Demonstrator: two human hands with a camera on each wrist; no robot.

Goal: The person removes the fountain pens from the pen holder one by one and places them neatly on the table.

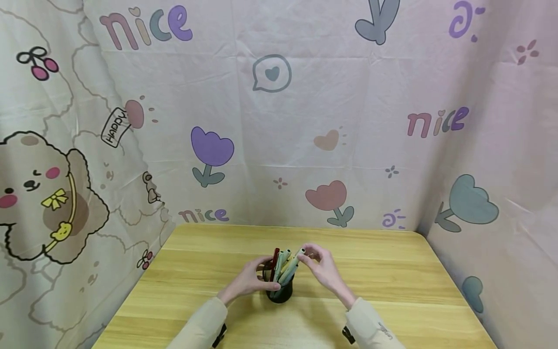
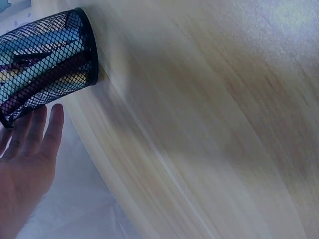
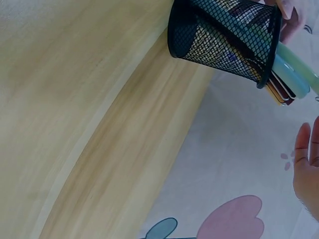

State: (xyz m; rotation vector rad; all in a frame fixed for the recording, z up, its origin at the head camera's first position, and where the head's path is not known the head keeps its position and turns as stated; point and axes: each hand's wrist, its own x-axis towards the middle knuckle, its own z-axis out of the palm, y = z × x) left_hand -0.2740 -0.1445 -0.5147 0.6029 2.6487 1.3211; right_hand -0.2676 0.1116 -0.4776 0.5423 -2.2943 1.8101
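A black mesh pen holder [image 1: 279, 293] stands upright on the wooden table, filled with several pens and a dark red stick-like item [image 1: 274, 264]. My left hand [image 1: 250, 277] holds the holder near its rim, thumb across the front and fingers around the far left side. In the left wrist view, those fingers [image 2: 37, 132] lie along the mesh. On the other side, my right hand [image 1: 321, 265] pinches the top of a pale green pen [image 1: 293, 266] that leans right out of the holder. The right wrist view cuts off that pen's end and the thumb.
The light wooden table [image 1: 370, 276] runs back to a printed cloth [image 1: 270, 126] hanging behind and at both sides. Dark straps [image 1: 348, 334] show at both wrists below the sleeves.
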